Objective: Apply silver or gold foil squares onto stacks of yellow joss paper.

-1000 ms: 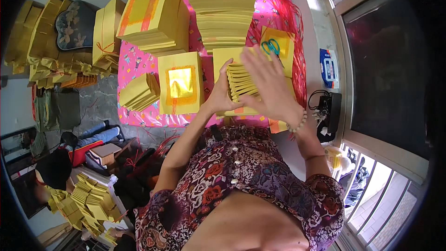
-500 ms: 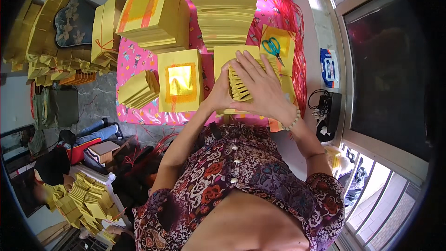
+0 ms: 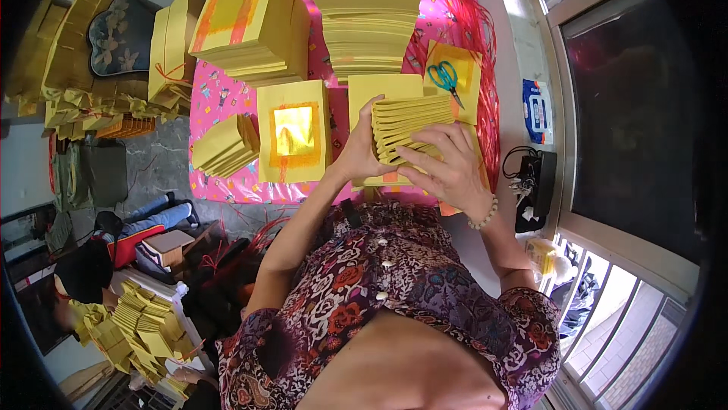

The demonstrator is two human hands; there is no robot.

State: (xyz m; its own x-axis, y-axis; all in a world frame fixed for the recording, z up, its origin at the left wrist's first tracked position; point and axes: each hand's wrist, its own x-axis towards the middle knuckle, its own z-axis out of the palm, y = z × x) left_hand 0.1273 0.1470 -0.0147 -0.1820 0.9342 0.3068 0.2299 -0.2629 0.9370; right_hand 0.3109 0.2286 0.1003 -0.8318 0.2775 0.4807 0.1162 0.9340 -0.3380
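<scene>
Pink table cloth (image 3: 220, 99) under yellow paper stacks.
Left hand (image 3: 356, 153) and right hand (image 3: 447, 171) both grip a folded paper bundle (image 3: 413, 128).

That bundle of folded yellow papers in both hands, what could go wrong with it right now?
The fanned stack of folded yellow paper sheets is pinched only at its sides by the left hand and right hand, so loose sheets might slip out or splay. If it drops, it could knock the teal-handled scissors just beyond it, or scatter onto the yellow sheet with a gold foil square alongside.
</scene>
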